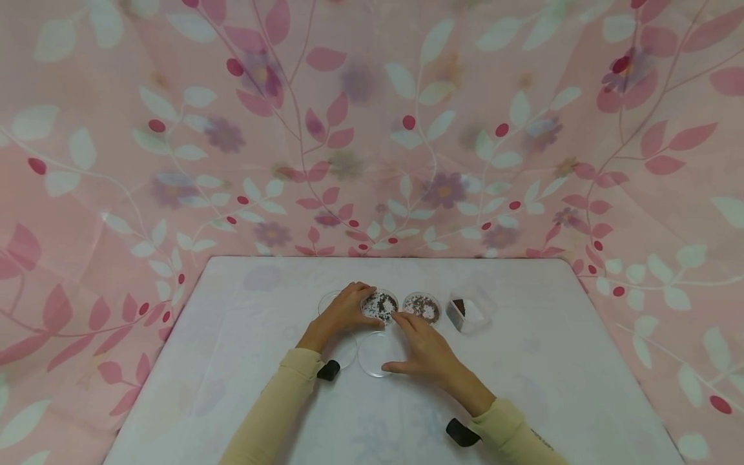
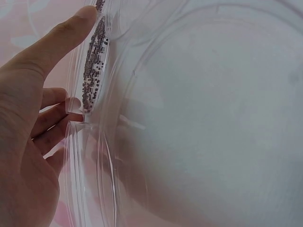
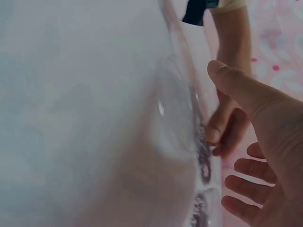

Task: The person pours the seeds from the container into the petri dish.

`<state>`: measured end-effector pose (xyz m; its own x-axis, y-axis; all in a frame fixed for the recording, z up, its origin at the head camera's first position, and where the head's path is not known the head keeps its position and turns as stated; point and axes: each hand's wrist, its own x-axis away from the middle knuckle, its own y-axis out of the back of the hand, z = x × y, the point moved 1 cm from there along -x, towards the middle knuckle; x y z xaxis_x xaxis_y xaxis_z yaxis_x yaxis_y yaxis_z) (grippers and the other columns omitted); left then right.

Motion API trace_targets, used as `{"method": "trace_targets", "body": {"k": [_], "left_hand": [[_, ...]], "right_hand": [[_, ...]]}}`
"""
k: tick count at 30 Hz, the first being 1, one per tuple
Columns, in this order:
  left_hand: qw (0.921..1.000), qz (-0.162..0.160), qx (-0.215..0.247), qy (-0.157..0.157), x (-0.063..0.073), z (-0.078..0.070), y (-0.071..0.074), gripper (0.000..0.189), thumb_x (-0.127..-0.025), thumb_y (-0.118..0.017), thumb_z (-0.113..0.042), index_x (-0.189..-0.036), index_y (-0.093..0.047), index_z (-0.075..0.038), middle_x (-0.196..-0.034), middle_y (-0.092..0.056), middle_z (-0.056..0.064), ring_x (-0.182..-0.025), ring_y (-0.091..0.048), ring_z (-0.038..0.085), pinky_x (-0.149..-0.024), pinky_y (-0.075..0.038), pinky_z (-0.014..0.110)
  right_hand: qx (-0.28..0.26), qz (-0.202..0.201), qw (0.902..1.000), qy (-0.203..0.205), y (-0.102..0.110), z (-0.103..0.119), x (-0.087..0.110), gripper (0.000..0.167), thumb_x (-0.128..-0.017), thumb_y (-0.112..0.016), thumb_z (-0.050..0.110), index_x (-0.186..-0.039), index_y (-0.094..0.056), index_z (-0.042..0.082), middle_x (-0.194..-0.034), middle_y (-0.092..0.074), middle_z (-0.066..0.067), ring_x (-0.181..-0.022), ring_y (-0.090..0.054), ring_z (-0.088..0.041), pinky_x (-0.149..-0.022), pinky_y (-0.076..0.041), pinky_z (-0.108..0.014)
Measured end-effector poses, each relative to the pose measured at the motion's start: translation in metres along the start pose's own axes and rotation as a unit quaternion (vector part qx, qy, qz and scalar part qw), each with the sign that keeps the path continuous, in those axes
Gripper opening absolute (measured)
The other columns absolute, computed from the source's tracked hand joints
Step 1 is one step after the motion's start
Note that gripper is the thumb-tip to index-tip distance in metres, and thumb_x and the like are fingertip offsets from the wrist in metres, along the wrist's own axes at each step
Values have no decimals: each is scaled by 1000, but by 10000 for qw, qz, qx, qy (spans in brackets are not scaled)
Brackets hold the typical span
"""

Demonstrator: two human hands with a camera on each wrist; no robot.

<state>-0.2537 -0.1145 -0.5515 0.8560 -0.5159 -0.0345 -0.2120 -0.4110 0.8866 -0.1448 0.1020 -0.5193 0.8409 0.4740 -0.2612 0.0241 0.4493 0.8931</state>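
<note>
My left hand [image 1: 347,310] holds a round clear petri dish [image 1: 380,308] of dark granules by its rim, thumb at the near side and fingers at the far side. In the left wrist view the thumb lies along the edge of the granule-filled dish [image 2: 94,71], with fingers behind it. My right hand [image 1: 431,354] spreads its thumb and fingers over the near side of the dishes, holding nothing. Its thumb overlaps a bare clear dish or lid [image 1: 372,355] in the head view. To the right of the held dish lies another petri dish [image 1: 422,308] with brownish granules.
A clear plastic box [image 1: 465,318] with some dark material stands right of the dishes. Two more clear round pieces, one at the back left [image 1: 327,301] and one nearer [image 1: 347,354], lie partly behind the left arm. A floral cloth [image 1: 372,161] hangs behind the white table [image 1: 552,361].
</note>
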Motion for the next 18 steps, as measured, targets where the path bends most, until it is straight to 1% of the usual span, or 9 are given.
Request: {"method": "trace_targets", "body": {"k": [4, 8, 10, 14, 18], "left_hand": [[9999, -31, -33, -97, 0, 1, 0, 92, -69, -80, -62, -143, -52, -13, -138, -55, 8, -130, -49, 24, -111, -42, 42], [9998, -62, -71, -165, 0, 1, 1, 92, -70, -80, -62, -142, -52, -12, -138, -55, 8, -129, -49, 24, -111, -42, 42], [9998, -46, -90, -153, 0, 1, 1, 93, -69, -80, -62, -142, -52, -12, -138, -55, 8, -130, -49, 25, -111, -42, 42], [9999, -13, -84, -74, -1, 1, 2, 95, -68, -80, -63, -143, -52, -12, -139, -54, 9, -131, -48, 24, -113, -40, 42], [9999, -13, -91, -64, -1, 2, 2, 96, -67, -81, -63, -142, -52, -12, -138, -55, 8, -130, -49, 24, -113, -40, 41]], "right_hand": [[-18, 354, 9992, -158, -12, 6, 3, 102, -66, -81, 64, -145, -46, 9, -140, -53, -7, -126, -54, -26, -100, -50, -45], [-179, 534, 9979, -318, -20, 9, 6, 104, -66, -81, 63, -148, -42, 12, -141, -53, -6, -127, -53, -25, -101, -49, -45], [-151, 543, 9980, -302, -23, 10, 7, 105, -66, -80, 64, -148, -41, 12, -141, -53, -6, -128, -53, -24, -101, -49, -44], [124, 471, 9987, -155, -29, 11, 10, 103, -66, -79, 66, -145, -45, 11, -138, -55, -7, -127, -53, -23, -102, -48, -43], [391, 402, 9984, -69, -32, 12, 11, 100, -66, -76, 69, -143, -47, 11, -136, -57, -6, -125, -54, -23, -100, -48, -43]]}}
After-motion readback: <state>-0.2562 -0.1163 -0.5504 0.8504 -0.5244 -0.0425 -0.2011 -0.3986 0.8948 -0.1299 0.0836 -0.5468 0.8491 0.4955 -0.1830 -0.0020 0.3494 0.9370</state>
